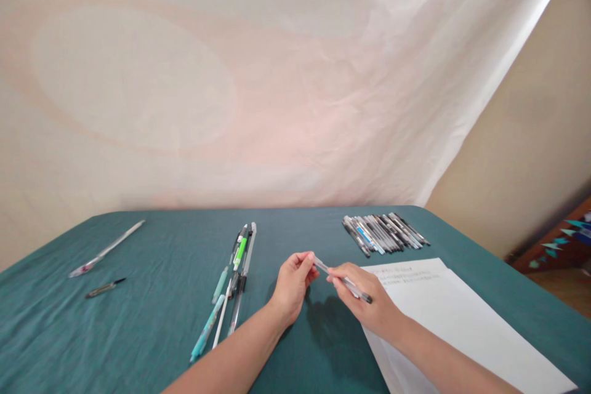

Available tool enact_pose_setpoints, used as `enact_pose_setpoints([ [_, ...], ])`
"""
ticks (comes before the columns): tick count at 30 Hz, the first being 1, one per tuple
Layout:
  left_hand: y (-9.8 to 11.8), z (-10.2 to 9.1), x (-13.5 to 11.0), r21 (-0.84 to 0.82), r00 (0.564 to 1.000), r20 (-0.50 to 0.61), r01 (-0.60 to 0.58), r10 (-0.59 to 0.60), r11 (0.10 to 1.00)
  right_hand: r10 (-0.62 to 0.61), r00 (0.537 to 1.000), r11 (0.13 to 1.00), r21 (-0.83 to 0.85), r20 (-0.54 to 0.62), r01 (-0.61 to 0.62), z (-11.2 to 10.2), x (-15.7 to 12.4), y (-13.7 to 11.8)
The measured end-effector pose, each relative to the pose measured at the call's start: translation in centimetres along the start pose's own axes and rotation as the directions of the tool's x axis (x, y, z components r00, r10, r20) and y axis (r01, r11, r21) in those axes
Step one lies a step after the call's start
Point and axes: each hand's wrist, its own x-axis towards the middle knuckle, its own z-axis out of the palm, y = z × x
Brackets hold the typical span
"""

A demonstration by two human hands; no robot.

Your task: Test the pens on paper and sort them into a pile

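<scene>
Our left hand (293, 288) pinches one end of a pen (322, 265) while our right hand (375, 313) curls around it, probably for steadiness, left of the paper (455, 326).

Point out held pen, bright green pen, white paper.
Held pen (354, 289), head view: clear barrel near black end.
Bright green pen (240, 252), head view: green section.
White paper (455, 314), head view: blank area below writing.

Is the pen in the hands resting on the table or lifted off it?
Lifted: the left hand and right hand hold the pen up, a shadow on the green cloth below.
</scene>
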Motion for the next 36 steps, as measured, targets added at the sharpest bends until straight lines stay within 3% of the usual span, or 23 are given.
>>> enact_pose_setpoints([
  [12, -0.1, -0.2, 0.0, -0.037, 0.999, 0.021, -0.041, 0.042, 0.998, -0.058, 0.998, 0.998, -0.022, -0.003, 0.058, 0.6, -0.1, 0.3],
  [24, 0.4, -0.1, 0.1, -0.177, 0.999, -0.014, 0.044, -0.047, 0.983, -0.024, 0.997, 0.996, -0.081, 0.068, 0.030, 1.6, 1.6, 0.1],
  [28, 0.3, -0.4, 0.4, -0.185, 0.994, -0.106, -0.025, 0.005, 0.982, -0.010, 0.988, 0.980, -0.193, 0.153, 0.040, 0.9, 1.8, -0.4],
  [31, 0.0, -0.6, 0.7, -0.128, 0.983, -0.173, -0.087, 0.064, 0.988, 0.044, 0.987, 0.949, -0.316, 0.152, 0.006, 0.1, 1.8, -0.6],
  [36, -0.8, -0.7, 0.7, 0.002, 0.974, -0.158, -0.161, 0.159, 0.987, 0.181, 0.966, 0.868, -0.492, 0.183, -0.070, -0.5, 1.2, 0.8],
])
